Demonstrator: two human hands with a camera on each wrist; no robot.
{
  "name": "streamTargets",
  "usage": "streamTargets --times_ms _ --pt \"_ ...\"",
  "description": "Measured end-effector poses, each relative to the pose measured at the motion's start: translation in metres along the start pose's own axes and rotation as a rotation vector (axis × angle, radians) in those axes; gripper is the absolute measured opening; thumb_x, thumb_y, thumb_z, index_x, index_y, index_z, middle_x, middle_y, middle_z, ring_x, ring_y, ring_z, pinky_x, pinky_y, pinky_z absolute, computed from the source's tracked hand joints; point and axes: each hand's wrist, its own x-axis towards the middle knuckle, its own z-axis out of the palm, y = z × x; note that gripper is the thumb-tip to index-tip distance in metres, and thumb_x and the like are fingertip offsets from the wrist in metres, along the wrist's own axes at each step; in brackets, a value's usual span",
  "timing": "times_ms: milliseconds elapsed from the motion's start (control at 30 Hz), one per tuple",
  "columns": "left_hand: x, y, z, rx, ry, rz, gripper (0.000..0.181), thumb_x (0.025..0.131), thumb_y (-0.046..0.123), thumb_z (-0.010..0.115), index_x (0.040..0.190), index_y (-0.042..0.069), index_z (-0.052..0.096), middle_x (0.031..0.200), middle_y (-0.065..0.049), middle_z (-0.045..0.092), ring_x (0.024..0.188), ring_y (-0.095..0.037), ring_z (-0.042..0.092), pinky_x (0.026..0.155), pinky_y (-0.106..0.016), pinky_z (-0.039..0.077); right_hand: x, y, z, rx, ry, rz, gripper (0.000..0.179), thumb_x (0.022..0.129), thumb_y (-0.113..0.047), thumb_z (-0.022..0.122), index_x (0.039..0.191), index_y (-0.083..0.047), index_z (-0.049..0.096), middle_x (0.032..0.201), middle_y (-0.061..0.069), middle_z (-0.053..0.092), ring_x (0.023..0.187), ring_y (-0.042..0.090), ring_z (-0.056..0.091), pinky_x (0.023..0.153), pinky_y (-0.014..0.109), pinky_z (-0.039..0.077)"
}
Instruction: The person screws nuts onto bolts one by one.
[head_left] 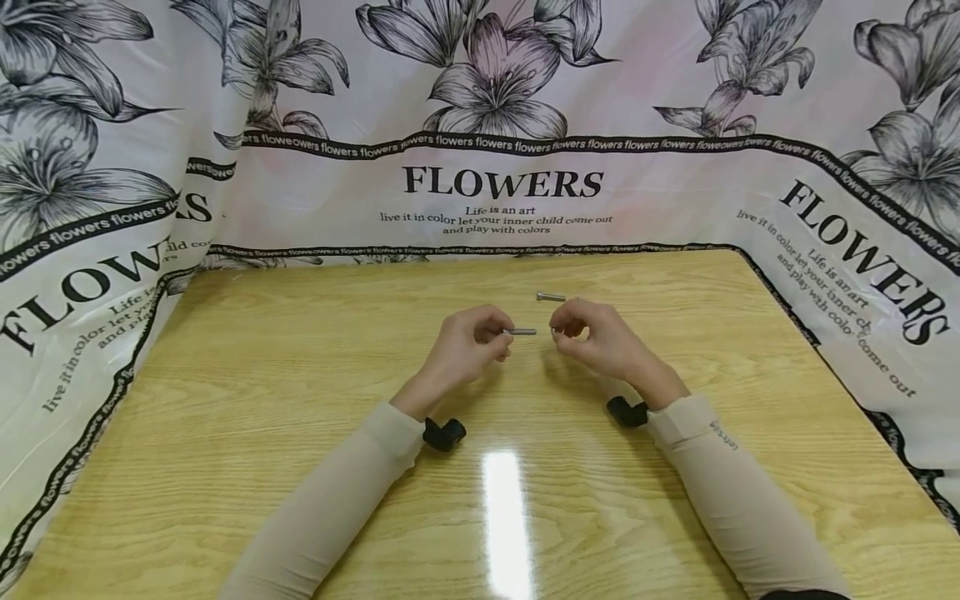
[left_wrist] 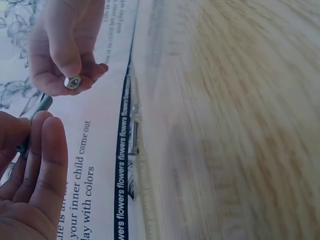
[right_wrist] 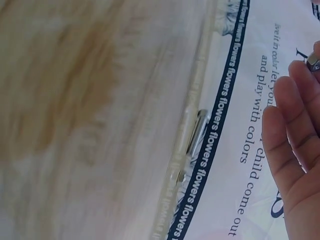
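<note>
My left hand (head_left: 465, 343) pinches a metal bolt (head_left: 522, 332) between thumb and fingers, its shank pointing at the other hand. The right hand (head_left: 600, 337) holds a small hex nut (left_wrist: 72, 82) at its fingertips, the hole showing in the left wrist view. A short gap separates the bolt's end from the nut in the head view. Behind the right hand, a second bolt (head_left: 551, 297) lies on the table. Past that bolt's end a small metal piece (right_wrist: 181, 176) shows in the right wrist view; in the head view the right hand hides it.
The wood-grain table (head_left: 300, 400) carries a bright light reflection near its front. White cloth printed with flowers and lettering (head_left: 502, 182) hangs along its back and both sides. Black wrist cameras (head_left: 444, 435) sit at both cuffs.
</note>
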Motion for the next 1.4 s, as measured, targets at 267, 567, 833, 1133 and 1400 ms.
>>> streamTargets --times_ms 267,567,833,1133,1400 --pt "-0.005 -0.002 -0.002 -0.047 0.013 -0.006 0.012 0.092 0.004 0.063 0.104 0.002 0.065 0.088 -0.016 0.067 0.072 -0.028 0.066 0.069 -0.044 0.056 -0.004 -0.005 0.005 0.010 0.029 -0.021 0.012 0.085 -0.004 0.064 0.098 -0.004 0.066 0.090 -0.003 0.062 0.080 0.013 0.056 0.072 0.041 0.049" --pt "-0.009 -0.006 -0.009 -0.054 0.031 0.024 0.018 0.093 0.004 0.061 0.109 -0.004 0.062 0.089 -0.019 0.066 0.072 -0.032 0.065 0.070 -0.048 0.055 0.002 -0.011 0.010 0.019 0.030 -0.076 0.013 0.086 -0.002 0.064 0.097 -0.007 0.066 0.090 -0.002 0.063 0.079 0.013 0.056 0.070 0.044 0.050" --pt "-0.014 -0.008 -0.014 -0.089 0.046 0.034 0.016 0.093 0.008 0.062 0.108 0.001 0.063 0.089 -0.020 0.066 0.069 -0.024 0.065 0.068 -0.045 0.056 0.008 -0.021 0.016 0.023 0.056 -0.107 0.014 0.087 -0.003 0.062 0.098 -0.011 0.065 0.089 -0.002 0.063 0.078 0.012 0.056 0.070 0.043 0.050" --pt "-0.017 -0.007 -0.020 -0.095 0.070 0.060 0.014 0.093 0.006 0.061 0.107 0.003 0.063 0.089 -0.024 0.065 0.068 -0.023 0.065 0.066 -0.047 0.056 0.018 -0.034 0.023 0.054 0.098 -0.150 0.010 0.087 -0.004 0.063 0.095 -0.009 0.066 0.088 -0.001 0.064 0.076 0.012 0.057 0.068 0.038 0.051" --pt "-0.018 -0.004 -0.026 -0.062 0.108 0.040 0.017 0.093 0.000 0.060 0.110 -0.002 0.061 0.089 -0.016 0.067 0.071 -0.033 0.065 0.065 -0.043 0.056 0.027 -0.040 0.032 0.102 0.125 -0.178 0.013 0.084 0.003 0.066 0.096 -0.002 0.066 0.085 0.007 0.068 0.074 0.019 0.060 0.068 0.044 0.052"
